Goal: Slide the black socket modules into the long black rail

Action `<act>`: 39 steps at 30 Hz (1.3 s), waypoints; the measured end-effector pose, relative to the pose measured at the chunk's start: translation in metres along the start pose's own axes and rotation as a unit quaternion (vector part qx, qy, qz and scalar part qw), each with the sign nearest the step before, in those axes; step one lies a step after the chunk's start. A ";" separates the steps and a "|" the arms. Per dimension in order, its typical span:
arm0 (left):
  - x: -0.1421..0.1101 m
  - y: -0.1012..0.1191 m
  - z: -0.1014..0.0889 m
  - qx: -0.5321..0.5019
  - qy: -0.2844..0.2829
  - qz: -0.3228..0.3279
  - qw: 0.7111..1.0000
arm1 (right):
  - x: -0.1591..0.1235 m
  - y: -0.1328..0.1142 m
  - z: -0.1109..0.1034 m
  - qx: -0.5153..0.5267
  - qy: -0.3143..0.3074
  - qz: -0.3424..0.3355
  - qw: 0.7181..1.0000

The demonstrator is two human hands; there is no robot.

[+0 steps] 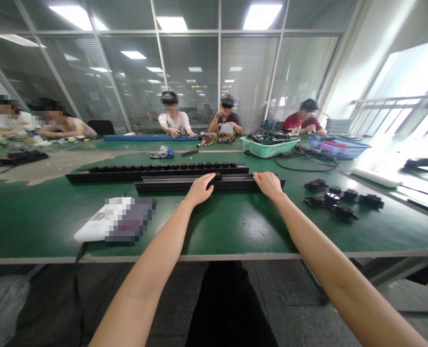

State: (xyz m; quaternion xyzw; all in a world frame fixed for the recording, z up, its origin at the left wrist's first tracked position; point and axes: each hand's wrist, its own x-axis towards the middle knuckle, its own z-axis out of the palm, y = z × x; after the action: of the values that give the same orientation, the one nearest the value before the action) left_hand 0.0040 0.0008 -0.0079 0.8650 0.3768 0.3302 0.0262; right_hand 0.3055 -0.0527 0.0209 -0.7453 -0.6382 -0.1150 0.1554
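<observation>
A long black metal rail (170, 186) lies crosswise on the green table in front of me. My left hand (200, 189) is closed over its middle, fingers across the top and thumb at the front side. Its fingertips reach a small black block (217, 177) seated in the channel. Near the right end, my right hand (268, 183) is closed on the same rail, fingers bent over the top edge. Just behind lies a second black rail (91, 177), carrying a row of several small black blocks.
Several loose black blocks (350, 194) lie to the right. A white device (93, 226), partly blurred, rests at the front left. Farther back are a green basket (270, 148) of cables, a blue basket (339, 148) and a crumpled cloth (162, 153). Several people sit across the table.
</observation>
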 end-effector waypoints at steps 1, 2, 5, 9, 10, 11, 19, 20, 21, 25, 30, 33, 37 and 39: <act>0.000 0.000 0.000 0.001 -0.001 0.001 1.000 | 0.000 0.000 0.000 0.001 -0.001 0.000 1.000; 0.000 0.000 0.000 0.004 -0.001 0.002 1.000 | 0.000 0.000 -0.001 0.002 -0.001 -0.001 1.000; 0.000 0.000 0.000 0.010 -0.003 0.002 1.000 | -0.001 0.000 -0.002 0.004 -0.004 -0.001 1.000; 0.001 -0.001 0.001 0.013 -0.002 0.001 1.000 | -0.001 0.000 -0.004 0.009 -0.011 0.006 1.000; 0.001 -0.001 0.001 0.015 -0.003 0.002 1.000 | -0.001 0.000 -0.004 0.011 -0.013 0.007 1.000; 0.001 -0.001 0.001 0.017 -0.004 0.002 1.000 | -0.001 0.000 -0.004 0.013 -0.013 0.007 1.000; 0.001 -0.001 0.001 0.020 0.000 0.006 1.000 | 0.001 0.004 -0.002 0.017 -0.013 0.017 1.000; 0.001 -0.001 0.001 0.021 0.000 0.006 1.000 | 0.001 0.004 -0.002 0.017 -0.013 0.018 1.000; 0.001 -0.001 0.002 0.020 0.001 0.007 1.000 | 0.001 0.004 -0.001 0.016 -0.012 0.020 1.000; 0.001 -0.002 0.002 0.014 0.005 0.008 1.000 | 0.002 0.004 -0.001 0.015 -0.013 0.023 1.000; 0.000 -0.002 0.002 0.013 0.005 0.006 1.000 | 0.003 0.005 -0.001 0.013 -0.013 0.024 1.000; 0.000 -0.003 0.002 0.013 0.005 0.007 1.000 | 0.004 0.006 0.000 0.015 -0.014 0.028 0.999; 0.001 -0.004 0.003 0.014 0.004 0.005 1.000 | 0.004 0.007 0.001 0.013 -0.016 0.030 0.999; 0.002 -0.004 0.003 0.016 0.002 0.005 1.000 | 0.004 0.006 0.001 0.011 -0.016 0.029 0.999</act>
State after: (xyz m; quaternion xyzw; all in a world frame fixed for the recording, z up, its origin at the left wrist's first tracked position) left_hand 0.0041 0.0058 -0.0110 0.8665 0.3782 0.3257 0.0102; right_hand 0.3126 -0.0496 0.0213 -0.7637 -0.6195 -0.0917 0.1567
